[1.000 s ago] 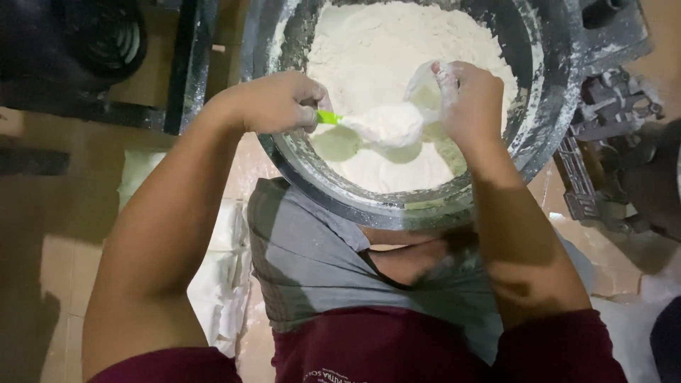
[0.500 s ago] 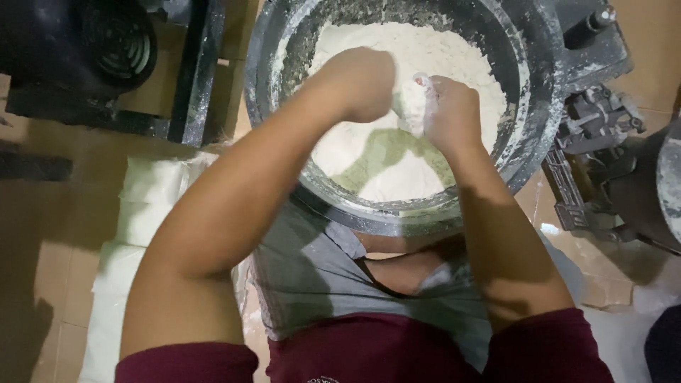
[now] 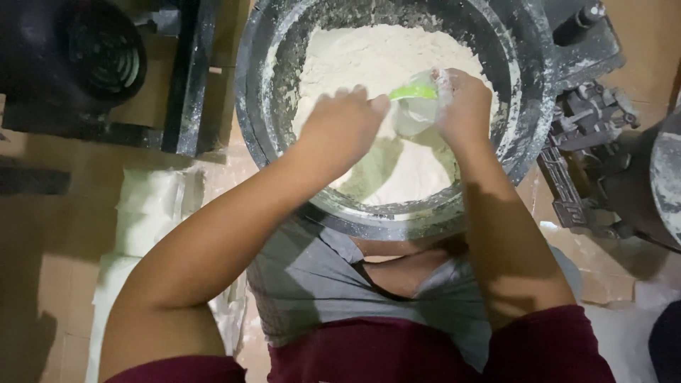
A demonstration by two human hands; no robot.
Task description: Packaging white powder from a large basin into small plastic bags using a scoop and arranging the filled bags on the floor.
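Note:
A large dark metal bowl (image 3: 264,120) dusted white holds a heap of pale flour (image 3: 369,57). My left hand (image 3: 342,126) reaches over the flour, its fingers closed on a scoop with a green handle (image 3: 413,91). The scoop's end meets a clear plastic bag (image 3: 418,117), which my right hand (image 3: 464,106) grips at its mouth just above the flour. Both hands are floury and close together at the right of the bowl's middle. The scoop's cup is mostly hidden behind the bag.
A black machine with a coiled part (image 3: 99,64) stands at the top left. Dark metal machine parts (image 3: 585,163) flank the bowl on the right, beside a floury vessel (image 3: 667,177). White sacks (image 3: 149,213) lie on the tan tiled floor at left.
My left hand went from the bowl's left side into the flour at the middle, then came back up beside the bag with the scoop. My right hand stayed over the bowl's right side.

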